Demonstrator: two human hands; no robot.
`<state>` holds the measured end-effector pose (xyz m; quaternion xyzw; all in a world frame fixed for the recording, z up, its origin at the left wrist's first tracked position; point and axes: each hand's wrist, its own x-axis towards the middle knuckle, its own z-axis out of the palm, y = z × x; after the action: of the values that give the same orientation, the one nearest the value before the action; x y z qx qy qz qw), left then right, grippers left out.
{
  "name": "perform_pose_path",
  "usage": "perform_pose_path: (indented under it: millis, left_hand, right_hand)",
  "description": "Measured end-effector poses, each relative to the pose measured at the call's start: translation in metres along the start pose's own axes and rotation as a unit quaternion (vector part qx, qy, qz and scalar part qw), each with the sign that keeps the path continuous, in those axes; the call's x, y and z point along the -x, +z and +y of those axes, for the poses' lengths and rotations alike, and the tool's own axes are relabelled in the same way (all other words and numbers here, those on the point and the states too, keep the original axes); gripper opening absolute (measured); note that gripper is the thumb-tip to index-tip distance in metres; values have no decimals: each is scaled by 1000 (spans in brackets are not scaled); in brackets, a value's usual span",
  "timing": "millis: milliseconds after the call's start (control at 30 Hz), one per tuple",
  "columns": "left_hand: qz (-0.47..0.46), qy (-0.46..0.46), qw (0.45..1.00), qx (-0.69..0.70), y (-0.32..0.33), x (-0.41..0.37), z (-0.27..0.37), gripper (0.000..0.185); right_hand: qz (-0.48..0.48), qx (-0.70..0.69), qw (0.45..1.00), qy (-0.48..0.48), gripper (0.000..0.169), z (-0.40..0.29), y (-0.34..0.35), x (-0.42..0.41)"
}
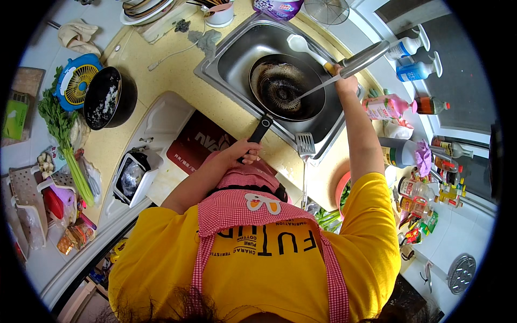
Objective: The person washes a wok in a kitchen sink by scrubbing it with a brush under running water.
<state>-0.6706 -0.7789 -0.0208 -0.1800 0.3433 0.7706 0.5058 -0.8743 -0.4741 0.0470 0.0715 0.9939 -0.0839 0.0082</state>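
My left hand [247, 152] grips the black handle of a dark frying pan [282, 82], which rests over the steel sink [238, 48]. The pan's inside is wet, with brownish marks. Water runs into it from the metal faucet [365, 58]. At the sink's far right side, my right hand [346, 84] is closed round the yellow-ended handle of a white cleaning brush [299, 42]; the faucet spout partly hides the fingers. The brush head is above the pan's far rim. A slotted metal spatula [305, 146] lies across the sink's near edge.
A black pot [109, 99] with white residue, a blue-and-yellow fan [82, 85] and celery [60, 129] are on the left. Pump bottles [416, 72] and sauce bottles [416, 187] line the right. A red bowl [339, 194] with greens sits near my right arm.
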Motion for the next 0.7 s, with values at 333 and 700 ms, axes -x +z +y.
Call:
perform_pose_path:
  millis: [333,700]
  left_hand:
    - [-9,0,1000,12,-1,-1,-1,9]
    - [-9,-4,1000,26,-3,-4,-2,9]
  right_hand:
    - [27,-76,997,-4,35,21,27,-16]
    - [27,-69,997,-12,37,-1,4,-1]
